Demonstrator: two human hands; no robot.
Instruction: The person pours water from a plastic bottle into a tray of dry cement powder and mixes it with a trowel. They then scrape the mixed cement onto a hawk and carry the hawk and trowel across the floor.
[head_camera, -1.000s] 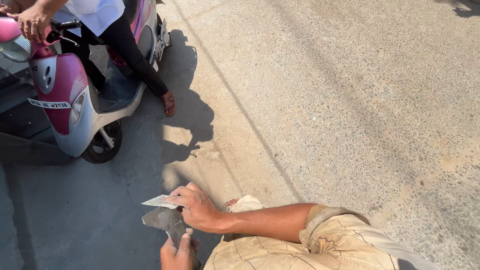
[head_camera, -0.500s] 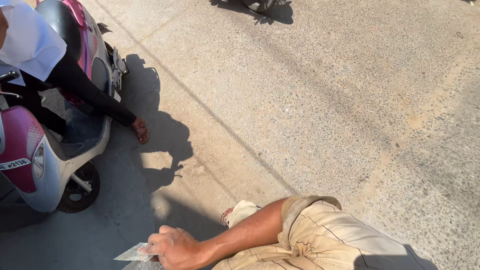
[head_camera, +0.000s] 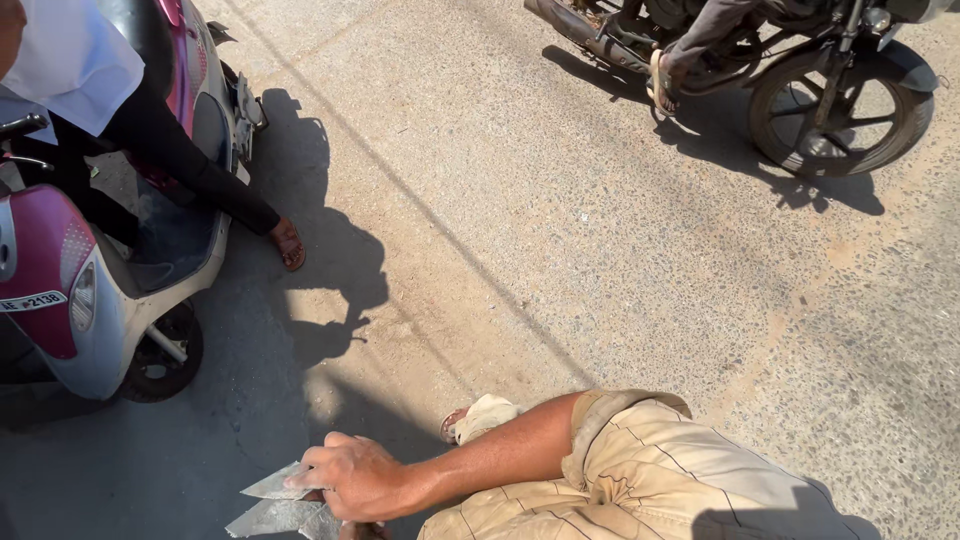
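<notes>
My right hand (head_camera: 355, 480) reaches across from the right on a bare forearm with a rolled beige sleeve (head_camera: 640, 450). Its fingers are closed on thin grey paper slips (head_camera: 272, 487), which stick out to the left at the bottom edge of the view. More of the same grey paper (head_camera: 268, 518) lies just under it. Only a sliver of my left hand (head_camera: 365, 531) shows below the right hand, cut off by the frame, so its grip is hidden.
A pink and grey scooter (head_camera: 70, 300) stands at the left, its rider's sandalled foot (head_camera: 290, 245) on the concrete. A motorcycle (head_camera: 830, 90) with a rider's foot (head_camera: 660, 85) is at the top right. My own foot with pale cloth (head_camera: 485, 418) is near my arm.
The view has swung up and right: the scooter slid left and a motorcycle came into view at the top right. My right hand with the papers sank toward the bottom edge; my left hand dropped almost out of view.
</notes>
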